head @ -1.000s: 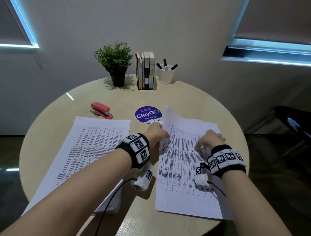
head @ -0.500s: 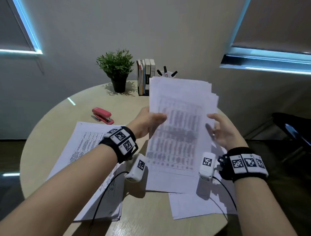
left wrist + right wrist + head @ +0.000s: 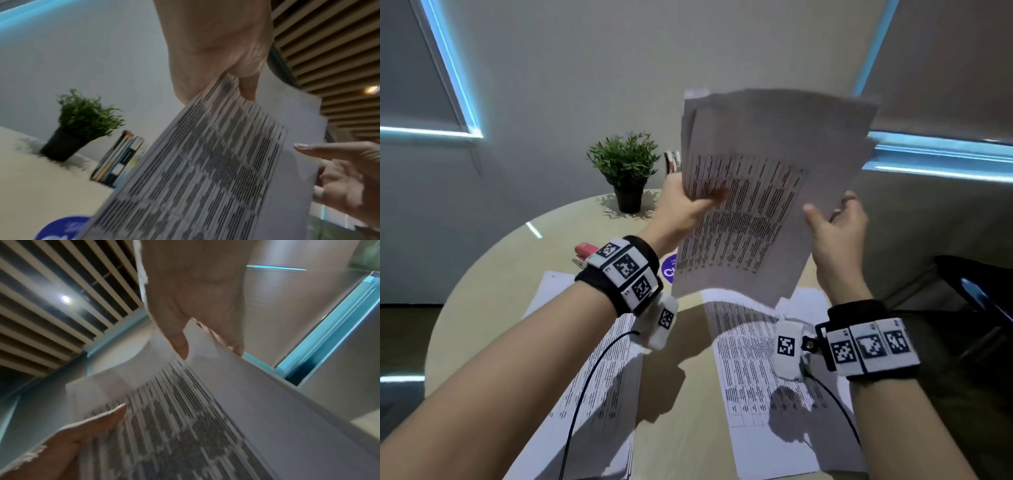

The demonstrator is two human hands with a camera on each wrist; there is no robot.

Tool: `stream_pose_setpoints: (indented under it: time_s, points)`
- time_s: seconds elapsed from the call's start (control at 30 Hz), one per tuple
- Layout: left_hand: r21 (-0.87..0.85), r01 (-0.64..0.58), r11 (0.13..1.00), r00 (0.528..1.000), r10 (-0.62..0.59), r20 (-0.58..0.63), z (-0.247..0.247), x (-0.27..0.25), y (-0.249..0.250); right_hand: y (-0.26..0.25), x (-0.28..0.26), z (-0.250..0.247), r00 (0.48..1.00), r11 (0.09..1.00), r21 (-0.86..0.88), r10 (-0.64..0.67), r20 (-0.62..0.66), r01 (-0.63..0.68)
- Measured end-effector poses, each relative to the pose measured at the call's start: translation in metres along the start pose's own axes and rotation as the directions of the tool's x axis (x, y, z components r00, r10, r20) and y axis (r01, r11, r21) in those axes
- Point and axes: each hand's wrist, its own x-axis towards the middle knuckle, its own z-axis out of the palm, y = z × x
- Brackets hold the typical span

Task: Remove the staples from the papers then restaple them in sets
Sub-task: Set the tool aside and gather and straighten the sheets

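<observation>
A sheaf of printed papers (image 3: 750,212) hangs upright in the air above the round table (image 3: 500,291). My left hand (image 3: 698,198) grips its left edge, thumb on the printed front. My right hand (image 3: 828,212) takes the right edge between thumb and fingers; the right wrist view shows the edge of the sheaf (image 3: 185,418) running between them. Two more stacks lie flat: one at the left (image 3: 599,394), one at the right (image 3: 750,370). The red stapler (image 3: 584,251) peeks out behind my left wristband. No staple is visible.
A potted plant (image 3: 625,168) and a row of books (image 3: 121,160) stand at the table's far edge. A purple round sticker (image 3: 668,269) lies mid-table, partly behind the sheaf. A black chair (image 3: 969,284) stands off the table's right side.
The sheaf went from lying on the right stack to raised high and upright. My left hand lifted it; my right hand came off the stack and closed on its right edge.
</observation>
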Motion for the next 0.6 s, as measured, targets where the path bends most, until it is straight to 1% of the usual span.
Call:
stream_pose_setpoints:
  time_s: [0.1, 0.2, 0.27, 0.4, 0.47, 0.53, 0.6]
  points:
    - [-0.030, 0.069, 0.997, 0.998, -0.069, 0.014, -0.002, -0.009, -0.018, 0.020, -0.004, -0.002, 0.988, 0.988, -0.060, 0.144, 0.055, -0.140]
    - [-0.044, 0.132, 0.990, 0.991, -0.130, 0.032, -0.001, -0.014, -0.031, 0.029, -0.006, -0.001, 0.977, 0.976, -0.074, 0.207, 0.050, -0.204]
    - [-0.038, 0.140, 0.989, 0.990, -0.138, 0.038, 0.002, -0.014, -0.029, 0.030, -0.006, 0.000, 0.981, 0.978, -0.081, 0.194, 0.025, -0.192]
    - [-0.018, 0.044, 0.999, 0.999, -0.044, -0.004, 0.001, -0.004, -0.013, 0.016, 0.000, 0.002, 0.995, 0.995, -0.033, 0.099, 0.004, -0.098]
    - [-0.035, 0.031, 0.999, 0.999, -0.032, -0.030, -0.001, -0.003, -0.012, 0.014, 0.002, 0.003, 0.997, 0.996, -0.029, 0.079, 0.000, -0.079]
    - [-0.032, 0.106, 0.994, 0.994, -0.106, -0.014, 0.001, -0.009, -0.019, 0.019, -0.003, 0.005, 0.992, 0.991, -0.065, 0.119, 0.038, -0.117]
    - [-0.005, 0.216, 0.976, 0.976, -0.216, -0.006, 0.002, -0.018, -0.032, 0.031, -0.015, 0.007, 0.971, 0.975, -0.078, 0.216, 0.099, -0.209]
